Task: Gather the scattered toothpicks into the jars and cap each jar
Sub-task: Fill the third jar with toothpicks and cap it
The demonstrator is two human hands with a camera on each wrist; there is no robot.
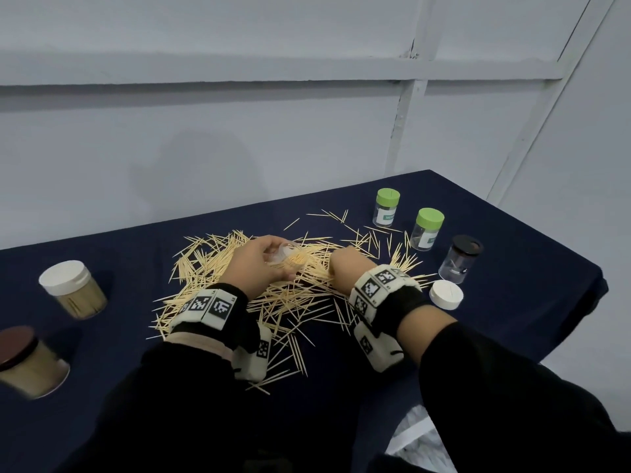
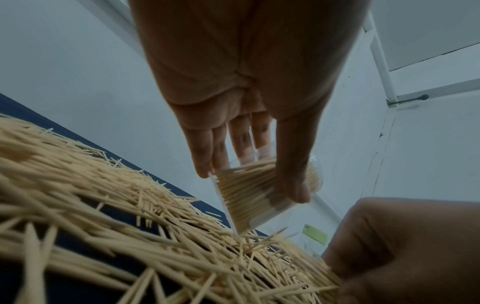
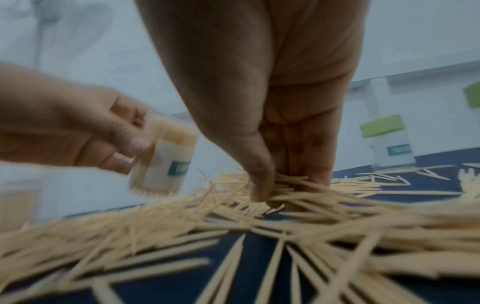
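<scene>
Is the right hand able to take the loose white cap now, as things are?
Probably not at once: the right hand is pinching toothpicks in the pile. The white cap lies uncovered just beside that wrist, nothing blocking it.

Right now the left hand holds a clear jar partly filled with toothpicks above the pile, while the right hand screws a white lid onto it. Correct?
Not quite. The right hand is not on the white lid, which lies on the cloth; it pinches toothpicks from the pile, as the right wrist view shows. The left hand does hold the clear jar.

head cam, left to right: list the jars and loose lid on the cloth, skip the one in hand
brown-lidded jar → white-lidded jar → far green-lidded jar → near green-lidded jar → loose white lid → black-lidded jar
</scene>
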